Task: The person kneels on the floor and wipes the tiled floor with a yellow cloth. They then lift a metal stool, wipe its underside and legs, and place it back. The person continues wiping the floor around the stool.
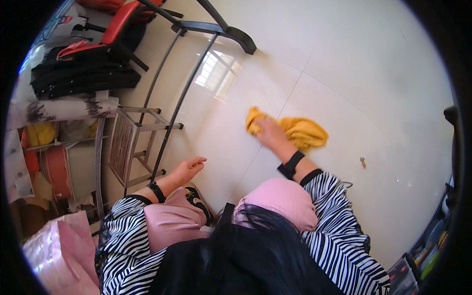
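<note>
My right hand [272,135] is pressed down on a mustard-yellow cloth [306,132], its fingers gripping the bunched left end. The rest of the cloth lies crumpled on the pale tiled floor [332,92], on the right side of my wrist. My left hand [187,170] hangs in front of my left knee with nothing in it. Its fingers are loosely extended towards the floor, and the thumb is partly hidden. Both wrists wear black bands. To the right of the cloth a small brownish scrap [363,162] lies on the floor.
Left of me, a metal-framed stool [125,147] lies on its side beside the dark bars of a rack [184,92]. A red chair [118,25], black clothing [84,75] and shelves of fabric [57,169] stand beyond. Various items [431,243] line the right edge.
</note>
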### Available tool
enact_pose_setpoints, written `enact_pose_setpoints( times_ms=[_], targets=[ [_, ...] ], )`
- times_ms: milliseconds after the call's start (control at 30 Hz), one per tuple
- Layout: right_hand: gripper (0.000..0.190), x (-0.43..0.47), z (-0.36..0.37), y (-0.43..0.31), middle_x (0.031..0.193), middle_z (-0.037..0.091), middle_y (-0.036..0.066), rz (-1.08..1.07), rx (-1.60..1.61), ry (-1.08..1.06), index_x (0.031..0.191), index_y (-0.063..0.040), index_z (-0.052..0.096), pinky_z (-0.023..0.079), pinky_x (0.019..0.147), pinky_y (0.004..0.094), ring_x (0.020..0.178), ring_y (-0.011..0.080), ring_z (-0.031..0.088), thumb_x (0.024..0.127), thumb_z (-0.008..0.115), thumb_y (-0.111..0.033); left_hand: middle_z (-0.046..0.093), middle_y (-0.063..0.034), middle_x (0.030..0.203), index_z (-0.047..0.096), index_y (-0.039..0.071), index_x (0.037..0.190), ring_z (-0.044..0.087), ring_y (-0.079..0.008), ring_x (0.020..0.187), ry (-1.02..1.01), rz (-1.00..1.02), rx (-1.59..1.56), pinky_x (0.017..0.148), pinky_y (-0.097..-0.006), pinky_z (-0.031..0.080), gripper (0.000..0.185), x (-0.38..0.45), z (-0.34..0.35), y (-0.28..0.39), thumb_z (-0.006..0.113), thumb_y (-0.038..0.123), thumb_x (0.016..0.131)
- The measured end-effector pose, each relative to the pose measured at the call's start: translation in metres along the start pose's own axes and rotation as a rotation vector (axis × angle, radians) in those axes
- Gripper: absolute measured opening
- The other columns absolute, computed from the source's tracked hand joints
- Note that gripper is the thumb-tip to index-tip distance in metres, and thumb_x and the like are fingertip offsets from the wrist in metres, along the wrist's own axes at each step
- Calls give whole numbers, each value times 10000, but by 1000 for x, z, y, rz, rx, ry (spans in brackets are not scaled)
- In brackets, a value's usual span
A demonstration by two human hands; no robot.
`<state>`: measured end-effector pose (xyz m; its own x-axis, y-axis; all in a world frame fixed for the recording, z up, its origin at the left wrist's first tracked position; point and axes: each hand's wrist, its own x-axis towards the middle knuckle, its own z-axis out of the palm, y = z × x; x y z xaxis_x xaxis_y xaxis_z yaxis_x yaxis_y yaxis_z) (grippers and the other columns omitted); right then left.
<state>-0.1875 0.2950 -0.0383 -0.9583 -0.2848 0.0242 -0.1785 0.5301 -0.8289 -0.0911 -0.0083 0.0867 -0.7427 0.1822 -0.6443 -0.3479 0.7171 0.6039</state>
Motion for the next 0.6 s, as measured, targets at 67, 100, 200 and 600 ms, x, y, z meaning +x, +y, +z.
enact_pose_setpoints(
  times_ms=[67,100,200,600],
  targets=[
    [338,-2,9,-15,960,634,192,137,192,-169,1055,-80,636,492,778,398,878,347,609,728,623,-168,642,-61,929,579,42,1192,585,-132,828,-24,-76,-23,736,-297,491,308,8,0,25,570,175,914],
    [370,1,10,-20,970,646,185,242,319,-278,1069,-65,639,494,796,353,895,305,622,721,661,-187,637,-52,929,562,41,1220,581,-116,855,-67,-131,-8,757,-288,490,324,13,-4,37,563,177,925],
    [348,27,12,-33,976,660,124,161,609,-183,1056,-24,641,489,786,299,889,204,614,744,683,-169,613,-56,981,547,77,1250,580,-113,876,-21,-54,-1,738,-284,497,355,40,-9,71,584,175,911],
    [428,-48,-44,73,1194,548,182,407,222,130,1206,-14,542,509,805,334,990,265,600,799,607,-129,162,-298,1448,331,169,1410,297,-470,1290,132,299,474,1037,-464,344,718,164,18,36,664,370,806]
  ],
)
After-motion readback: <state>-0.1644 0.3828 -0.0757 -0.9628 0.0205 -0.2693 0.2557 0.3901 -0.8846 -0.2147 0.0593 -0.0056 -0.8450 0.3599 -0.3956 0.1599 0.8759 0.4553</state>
